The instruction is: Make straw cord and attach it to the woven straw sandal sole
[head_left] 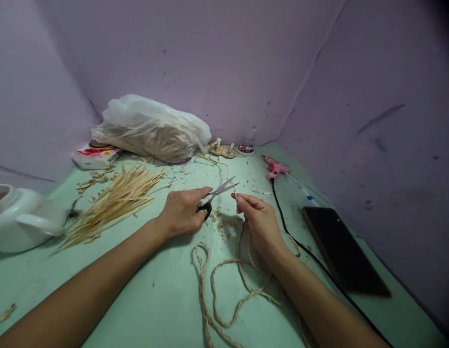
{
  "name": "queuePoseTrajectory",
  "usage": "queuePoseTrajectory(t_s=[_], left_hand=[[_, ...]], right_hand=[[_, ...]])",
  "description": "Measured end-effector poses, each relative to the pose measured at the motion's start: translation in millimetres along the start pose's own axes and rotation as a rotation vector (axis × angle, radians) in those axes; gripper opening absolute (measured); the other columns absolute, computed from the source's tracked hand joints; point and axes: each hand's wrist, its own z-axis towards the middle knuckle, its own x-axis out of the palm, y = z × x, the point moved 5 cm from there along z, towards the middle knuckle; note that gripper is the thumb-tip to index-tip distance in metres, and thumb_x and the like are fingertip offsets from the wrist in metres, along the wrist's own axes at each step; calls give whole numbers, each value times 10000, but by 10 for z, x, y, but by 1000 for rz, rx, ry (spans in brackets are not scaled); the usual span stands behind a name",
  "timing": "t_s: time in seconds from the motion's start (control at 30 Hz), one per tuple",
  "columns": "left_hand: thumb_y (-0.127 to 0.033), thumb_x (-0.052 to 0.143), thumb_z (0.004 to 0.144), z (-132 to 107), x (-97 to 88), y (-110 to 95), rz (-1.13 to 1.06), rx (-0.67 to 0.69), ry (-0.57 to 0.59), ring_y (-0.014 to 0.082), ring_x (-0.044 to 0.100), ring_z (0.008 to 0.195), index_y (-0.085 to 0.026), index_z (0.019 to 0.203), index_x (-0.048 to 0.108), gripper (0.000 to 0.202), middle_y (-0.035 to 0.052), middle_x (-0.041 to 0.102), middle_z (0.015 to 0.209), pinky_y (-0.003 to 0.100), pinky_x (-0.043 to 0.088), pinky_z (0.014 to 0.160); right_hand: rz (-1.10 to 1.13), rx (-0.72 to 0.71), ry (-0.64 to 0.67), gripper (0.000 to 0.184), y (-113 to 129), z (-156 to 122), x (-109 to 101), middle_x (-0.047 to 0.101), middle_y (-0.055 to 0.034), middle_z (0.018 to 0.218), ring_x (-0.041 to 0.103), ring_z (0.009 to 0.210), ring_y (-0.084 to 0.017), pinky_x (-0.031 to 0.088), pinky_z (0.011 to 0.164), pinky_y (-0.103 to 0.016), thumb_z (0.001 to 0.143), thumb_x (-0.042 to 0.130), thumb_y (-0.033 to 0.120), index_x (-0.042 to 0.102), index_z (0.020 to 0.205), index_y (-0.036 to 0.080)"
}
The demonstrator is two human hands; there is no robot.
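Note:
My left hand (pixel 185 209) grips a pair of scissors (pixel 221 188) with black handles, its blades parted and pointing right. Between the thumb and fingers of my right hand (pixel 260 220) is the end of a thin twisted straw cord (pixel 234 191), which rises beside the blade tips. Whether the blades touch the cord I cannot tell. The rest of the cord lies in loose loops below my right hand and partly under my forearm. Small straw clippings (pixel 220 224) are scattered on the green surface between both hands.
Dry straw strips (pixel 117 200) lie at left, near a white teapot-like vessel (pixel 32 220). Behind are a filled plastic bag (pixel 152 128), a small woven piece (pixel 222 149) and a cup of beads (pixel 245 149). A pink glue gun (pixel 276 167), its black cable and a dark tablet (pixel 342 249) are at right.

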Motion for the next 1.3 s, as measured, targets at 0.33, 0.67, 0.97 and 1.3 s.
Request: queuePoseTrajectory(t_s=[0.33, 0.67, 0.97, 1.3], left_hand=[[-230, 499, 670, -19, 40, -12, 157, 138, 72, 246, 633, 853, -187, 1226, 507, 558, 49, 674, 981, 335, 451, 661], [-216, 484, 681, -15, 69, -45, 124, 98, 108, 224, 641, 820, -202, 1226, 508, 545, 25, 696, 941, 312, 444, 633], [-153, 469, 663, -10, 47, -30, -19, 88, 116, 187, 651, 774, -256, 1140, 575, 499, -4, 709, 865, 265, 439, 653], [-130, 449, 681, 19, 41, 57, -136, 14, 76, 142, 627, 687, -271, 1052, 631, 437, -27, 701, 777, 219, 412, 617]], right_hand=[[8, 42, -69, 224, -4, 24, -29, 548, 33, 523, 422, 501, -96, 315, 495, -241, 555, 698, 261, 712, 744, 140], [-116, -90, 27, 143, 6, -28, 34, 605, 15, 578, 435, 531, -103, 343, 535, -247, 616, 662, 268, 704, 689, 154], [-143, -93, 4, 190, 16, -24, 26, 639, -3, 606, 455, 527, -111, 364, 537, -257, 600, 661, 273, 724, 733, 152], [-108, -68, 3, 222, -7, -20, 13, 651, -13, 659, 439, 536, -107, 357, 515, -250, 600, 651, 274, 728, 774, 161]])
